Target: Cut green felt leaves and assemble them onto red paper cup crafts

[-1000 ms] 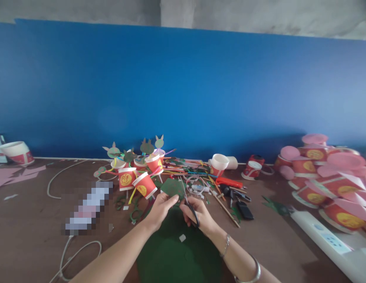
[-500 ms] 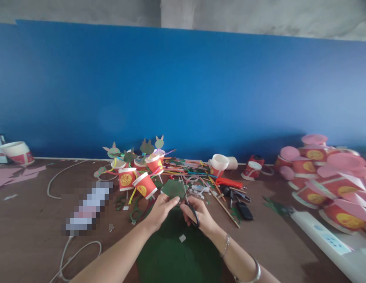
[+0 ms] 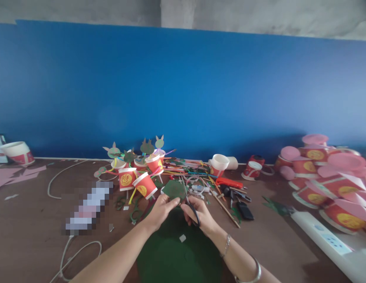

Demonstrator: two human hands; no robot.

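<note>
Two hands are busy: our left hand (image 3: 160, 210) pinches a small green piece (image 3: 172, 189), and our right hand (image 3: 201, 215) is closed on the scissors (image 3: 191, 207). The green piece sits just past our hands, above the tabletop (image 3: 38, 236). The scissors point away from us along its right edge.

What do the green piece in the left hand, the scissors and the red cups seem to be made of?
Green piece: probably felt or craft foam, with a matte finish; it looks flat and dull, with no shine. Scissors: thin grey blades, likely metal, and black handle loops, likely plastic. Red cups: seemingly paper, printed red outside with a yellow mark, and with plain white rims.
</note>
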